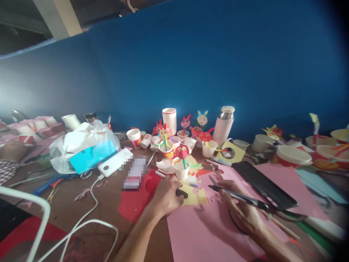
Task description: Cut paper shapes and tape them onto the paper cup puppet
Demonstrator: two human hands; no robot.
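My left hand (167, 194) is closed, its fingers round a short black piece (181, 193) that looks like a pen cap. It rests by red and yellow paper scraps, just in front of a paper cup (181, 168) with a red paper figure on a stick. My right hand (240, 209) grips a black marker pen (231, 194), its dark tip pointing left. A thin blade-like point (212, 179) shows beside that tip; what it belongs to is partly hidden by the hand. Beneath both hands lies a large pink paper sheet (196, 236).
Several paper cups with paper figures stand behind, beside a pink thermos (223, 127). A black phone-like slab (264, 183) lies right. Left are a white power bank (116, 162) with a cable, a blurred phone (135, 173), a plastic bag (58, 154) and another person's hand (12, 150).
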